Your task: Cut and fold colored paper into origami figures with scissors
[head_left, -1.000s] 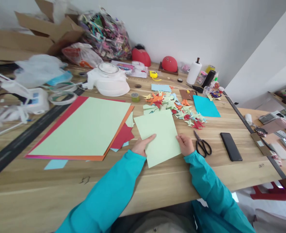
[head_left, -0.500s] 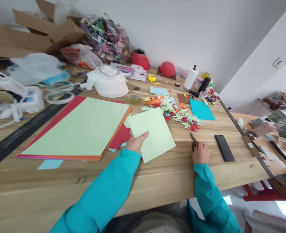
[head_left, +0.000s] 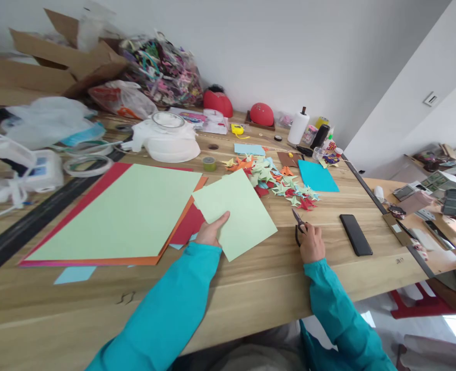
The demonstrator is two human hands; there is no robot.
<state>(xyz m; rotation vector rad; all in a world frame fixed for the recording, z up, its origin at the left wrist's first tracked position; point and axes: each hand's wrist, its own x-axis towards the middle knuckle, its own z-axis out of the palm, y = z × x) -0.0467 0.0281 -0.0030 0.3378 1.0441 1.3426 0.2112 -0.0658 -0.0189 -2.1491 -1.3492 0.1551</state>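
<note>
My left hand [head_left: 211, 231] is closed on the left edge of a pale green sheet of paper [head_left: 240, 214], thumb on top and the other fingers hidden underneath. To the right, my right hand [head_left: 312, 244] is wrapped around the handles of a pair of scissors [head_left: 299, 220], which rest at the table top. Their dark blades point away from me and slightly left, apart from the sheet. Beside my left hand lies a stack of large coloured sheets with pale green paper [head_left: 123, 216] on top. Folded paper cranes [head_left: 274, 180] in green, red and orange are heaped beyond the held sheet.
A black phone [head_left: 355, 234] lies right of my right hand. Farther back are a turquoise sheet [head_left: 318, 175], a roll of tape [head_left: 209, 164], a yellow tape measure [head_left: 237, 129] and a white bottle [head_left: 298, 127]. Bags and a cardboard box [head_left: 27, 77] crowd the back left.
My right hand has moved a little left with the scissors, and more of their handles shows. The green sheet in my left hand has turned slightly. The whole view has shifted a little.
</note>
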